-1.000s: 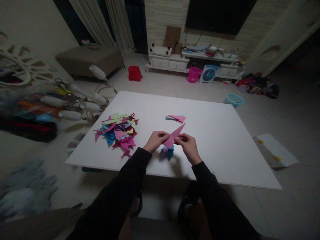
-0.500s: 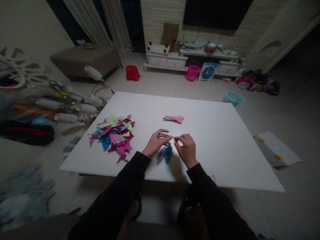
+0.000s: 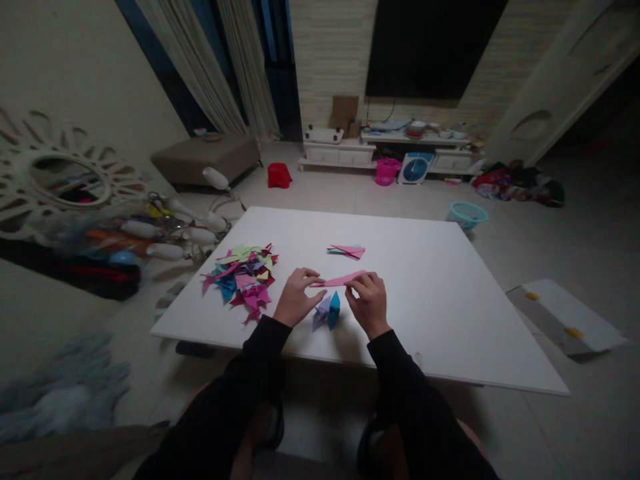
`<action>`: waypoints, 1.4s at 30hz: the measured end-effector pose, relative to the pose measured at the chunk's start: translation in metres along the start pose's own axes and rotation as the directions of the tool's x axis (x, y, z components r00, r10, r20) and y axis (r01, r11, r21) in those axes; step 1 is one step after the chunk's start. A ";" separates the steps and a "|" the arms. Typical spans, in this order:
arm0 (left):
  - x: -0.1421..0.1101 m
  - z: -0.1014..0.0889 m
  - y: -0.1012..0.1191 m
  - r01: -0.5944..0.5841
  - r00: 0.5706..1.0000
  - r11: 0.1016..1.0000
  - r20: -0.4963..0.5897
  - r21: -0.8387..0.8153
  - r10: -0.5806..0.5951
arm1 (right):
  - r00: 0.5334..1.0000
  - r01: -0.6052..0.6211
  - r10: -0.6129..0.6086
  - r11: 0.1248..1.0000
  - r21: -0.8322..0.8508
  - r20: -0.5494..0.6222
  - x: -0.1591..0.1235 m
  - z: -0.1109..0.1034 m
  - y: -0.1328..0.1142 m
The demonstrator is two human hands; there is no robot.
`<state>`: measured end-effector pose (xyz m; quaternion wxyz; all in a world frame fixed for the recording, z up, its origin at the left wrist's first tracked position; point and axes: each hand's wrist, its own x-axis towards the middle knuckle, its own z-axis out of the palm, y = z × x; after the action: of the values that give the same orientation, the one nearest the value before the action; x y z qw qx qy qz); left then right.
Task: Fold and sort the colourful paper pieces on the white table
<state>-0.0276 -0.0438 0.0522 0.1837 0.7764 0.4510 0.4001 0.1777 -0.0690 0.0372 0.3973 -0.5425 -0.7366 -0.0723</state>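
Note:
A long, narrow piece of pink folded paper (image 3: 343, 279) is held level above the table, stretched between my two hands. My left hand (image 3: 295, 298) has its fingers and thumb around the thin left end. At the wider right end, my right hand (image 3: 370, 301) pinches the paper between thumb and fingers. Just below them on the table lie a purple folded paper crane (image 3: 321, 314) and a blue folded paper piece (image 3: 334, 311), side by side. Beyond my hands sits a small stack of pink and light-blue folded papers (image 3: 347, 251).
A heap of many-coloured folded paper cranes (image 3: 245, 277) covers the left part of the white table (image 3: 425, 287). Off the left edge stands a lamp with several white arms (image 3: 197, 235). A teal basket (image 3: 467, 215) is on the floor past the far right corner.
My hands have drawn slightly apart and turned, so the pink paper now shows lengthwise between them. The camera view has tilted up a little. The heap and stack stay put on the table.

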 end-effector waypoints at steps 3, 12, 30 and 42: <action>-0.001 0.001 0.019 -0.164 0.984 0.933 0.117 0.319 0.133 | 1.000 0.003 -0.003 1.000 0.013 0.021 -0.001 -0.006 0.001; 0.050 0.031 0.026 -0.347 0.894 0.798 0.431 0.493 0.123 | 0.995 -0.094 0.093 0.995 0.025 0.023 0.006 -0.020 0.023; 0.199 0.156 -0.108 -0.179 0.910 0.765 0.401 0.619 -0.111 | 0.956 -0.256 0.245 0.965 0.050 0.161 0.004 -0.017 0.042; 0.136 0.121 -0.115 -0.163 0.893 0.765 0.422 0.623 -0.154 | 0.963 -0.203 0.183 0.976 0.083 0.200 0.002 -0.002 0.029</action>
<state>0.0416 0.1412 -0.0344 0.0041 0.8634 0.5035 0.0307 0.2030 -0.0565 0.0306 0.3574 -0.5950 -0.7176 0.0571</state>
